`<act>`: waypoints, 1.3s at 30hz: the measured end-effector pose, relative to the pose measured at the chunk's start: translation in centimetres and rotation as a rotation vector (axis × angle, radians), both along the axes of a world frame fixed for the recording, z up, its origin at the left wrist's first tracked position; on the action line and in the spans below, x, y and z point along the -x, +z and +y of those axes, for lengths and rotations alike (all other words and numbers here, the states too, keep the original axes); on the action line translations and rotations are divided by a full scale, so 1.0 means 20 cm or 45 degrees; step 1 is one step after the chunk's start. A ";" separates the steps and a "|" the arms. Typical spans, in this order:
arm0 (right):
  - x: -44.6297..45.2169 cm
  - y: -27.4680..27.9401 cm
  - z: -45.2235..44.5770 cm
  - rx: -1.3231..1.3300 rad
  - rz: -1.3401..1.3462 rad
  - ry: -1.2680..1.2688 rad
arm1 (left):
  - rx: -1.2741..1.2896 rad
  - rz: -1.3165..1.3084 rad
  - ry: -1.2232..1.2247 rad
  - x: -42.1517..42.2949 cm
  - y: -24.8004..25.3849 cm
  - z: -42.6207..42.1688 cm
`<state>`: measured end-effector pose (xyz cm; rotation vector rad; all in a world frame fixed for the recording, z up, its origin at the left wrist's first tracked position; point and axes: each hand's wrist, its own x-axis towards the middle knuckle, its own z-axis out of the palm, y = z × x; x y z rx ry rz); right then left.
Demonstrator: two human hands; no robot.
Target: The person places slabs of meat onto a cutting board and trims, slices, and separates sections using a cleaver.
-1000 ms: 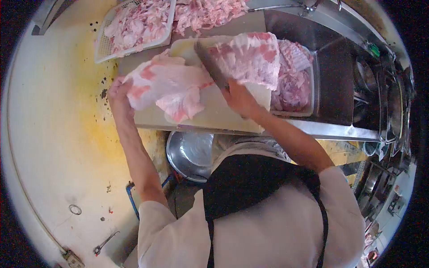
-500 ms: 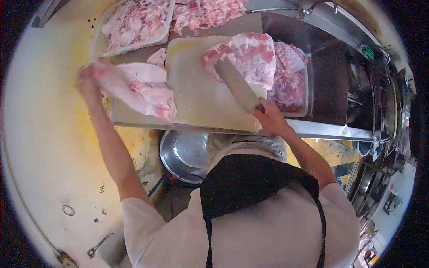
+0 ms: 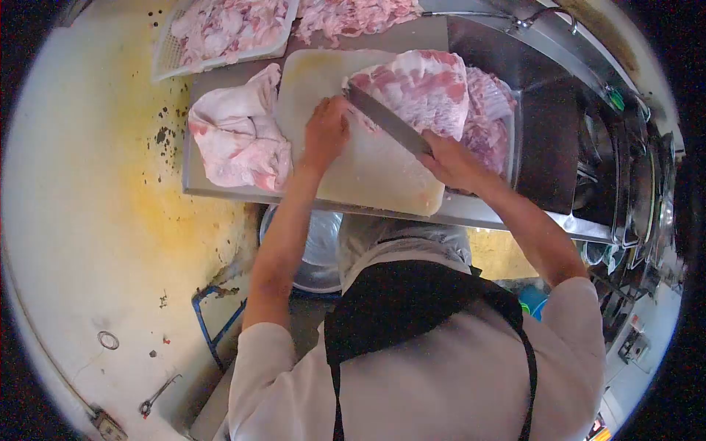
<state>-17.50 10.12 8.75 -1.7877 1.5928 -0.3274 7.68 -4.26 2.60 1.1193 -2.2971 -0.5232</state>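
Observation:
My right hand [image 3: 452, 162] grips the handle of a cleaver [image 3: 390, 123], whose broad blade slants up and left across the near edge of a rib slab [image 3: 426, 84]. The slab lies on the right half of a white cutting board [image 3: 368, 173]. At the slab's left corner, close to the blade's tip, is my left hand [image 3: 327, 132] with its fingers curled in. Its fingertips are partly hidden, so I cannot tell whether they pinch the meat. Left of the board, a folded piece of fatty, pale-skinned meat [image 3: 239, 132] rests on the steel counter.
A white perforated basket [image 3: 173, 55] of meat pieces stands at the back left, beside a heap of trimmings [image 3: 357, 18]. More cut meat fills a tray [image 3: 512, 128] right of the board. A metal basin [image 3: 316, 250] sits below the counter edge; a dark sink [image 3: 544, 140] lies to the right.
My left hand has let go of the pale meat, which now lies folded on the counter, and moved right to the rib slab. The cleaver has shifted slightly up.

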 end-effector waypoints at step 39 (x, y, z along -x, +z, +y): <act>0.05 0.03 0.75 -0.276 -0.798 -1.187 | 0.023 0.491 0.323 -0.26 0.82 -0.73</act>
